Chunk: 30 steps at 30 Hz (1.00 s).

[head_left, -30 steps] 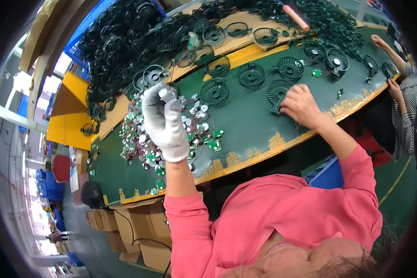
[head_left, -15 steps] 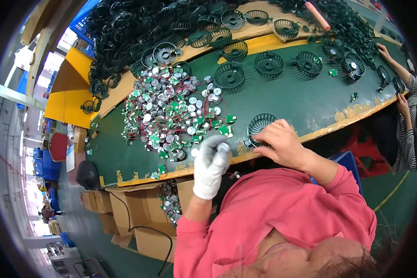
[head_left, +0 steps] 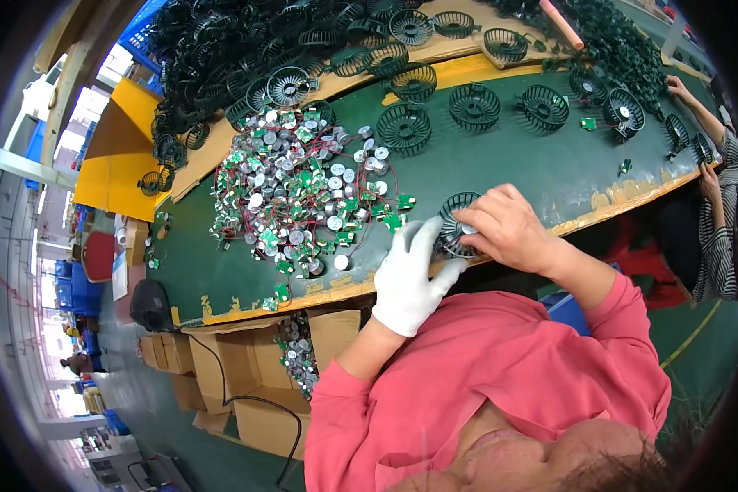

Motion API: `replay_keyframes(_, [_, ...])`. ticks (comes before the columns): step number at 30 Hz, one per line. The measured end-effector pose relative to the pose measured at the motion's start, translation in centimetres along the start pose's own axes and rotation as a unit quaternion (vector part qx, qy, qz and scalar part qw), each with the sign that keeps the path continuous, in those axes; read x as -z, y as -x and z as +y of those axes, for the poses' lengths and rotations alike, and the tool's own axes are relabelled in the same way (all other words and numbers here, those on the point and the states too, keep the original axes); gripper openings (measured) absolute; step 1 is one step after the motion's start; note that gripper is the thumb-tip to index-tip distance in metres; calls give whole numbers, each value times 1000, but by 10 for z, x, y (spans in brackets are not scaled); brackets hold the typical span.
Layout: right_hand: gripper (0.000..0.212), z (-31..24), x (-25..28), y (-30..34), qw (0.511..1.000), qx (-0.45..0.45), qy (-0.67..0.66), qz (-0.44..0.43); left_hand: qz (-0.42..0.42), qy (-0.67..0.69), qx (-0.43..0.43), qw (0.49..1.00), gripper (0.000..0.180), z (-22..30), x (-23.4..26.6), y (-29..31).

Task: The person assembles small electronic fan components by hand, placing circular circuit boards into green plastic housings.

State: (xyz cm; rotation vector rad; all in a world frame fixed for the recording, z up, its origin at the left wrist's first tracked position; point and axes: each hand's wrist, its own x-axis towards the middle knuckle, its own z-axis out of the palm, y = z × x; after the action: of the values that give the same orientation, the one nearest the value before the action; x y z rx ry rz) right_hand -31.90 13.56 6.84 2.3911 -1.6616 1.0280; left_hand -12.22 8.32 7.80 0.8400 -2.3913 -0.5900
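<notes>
A black round fan cage (head_left: 453, 207) sits at the table's near edge, partly covered by both hands. My left hand (head_left: 408, 283), in a white glove, grips the cage's near left side between fingers and thumb. My bare right hand (head_left: 504, 230) reaches over from the right, its fingertips pinched on a small silver motor (head_left: 468, 230) inside the cage. Left of the hands lies a heap of silver motors (head_left: 295, 193) with red wires and green circuit boards. One loose motor (head_left: 341, 262) rests by the heap's near edge.
Black fan cages (head_left: 403, 127) stand in a row beyond my hands, with a large pile of them (head_left: 230, 57) behind. Cardboard boxes (head_left: 246, 361) are below the table edge. At the right, another person's hand (head_left: 711, 184) is at the table.
My left hand has moved right from beside the heap to the fan cage. The motor that it held is now in the cage under my right fingertips.
</notes>
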Motion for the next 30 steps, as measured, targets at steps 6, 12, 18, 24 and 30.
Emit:
replay_keyframes(6, [21,13,-5,-2,991,59,87,-88,-39,-58,-11,998,47,-10,-21,5])
replay_keyframes(12, [19,16,-4,-10,986,87,81,-120,-24,-55,-33,998,31,-18,-19,4])
replay_keyframes(18, [22,22,-9,-16,975,116,74,-173,-23,-69,-59,996,32,-23,-19,7])
replay_keyframes(24, [20,23,-15,-16,978,94,46,-180,29,18,-99,995,30,-24,-5,6])
replay_keyframes(30, [22,33,12,23,984,-6,74,-165,140,-88,-2,986,27,-54,37,38])
